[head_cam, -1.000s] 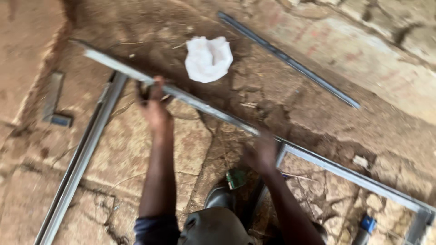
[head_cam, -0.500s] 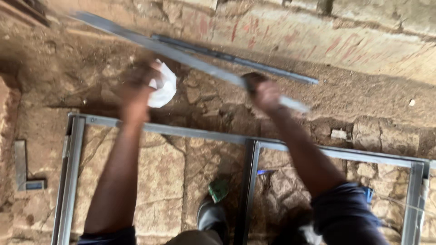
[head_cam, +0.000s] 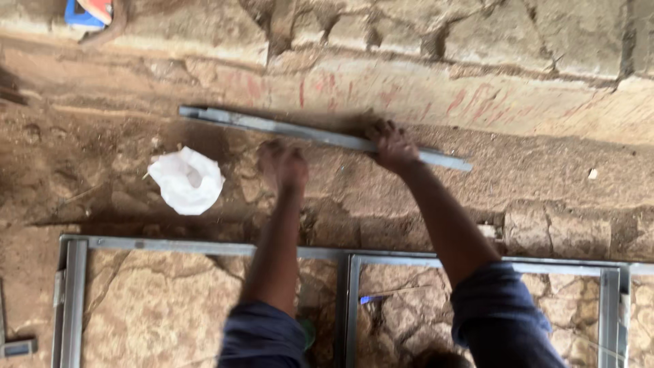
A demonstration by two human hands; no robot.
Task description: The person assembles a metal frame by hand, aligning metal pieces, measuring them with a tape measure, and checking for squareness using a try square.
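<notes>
Reaching over the welded metal frame, the right hand grips a grey metal bar lying on dirt by the stone wall — the left hand hovers empty, fingers loosely curled, beside a white bag.

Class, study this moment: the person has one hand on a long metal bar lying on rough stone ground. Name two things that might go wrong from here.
1. The right hand grips the metal bar well off its middle, while the left hand looks off it; if lifted, the long end may dip or swing.
2. The steel frame lies just below the arms on uneven stone ground; stepping forward might catch a foot.
</notes>
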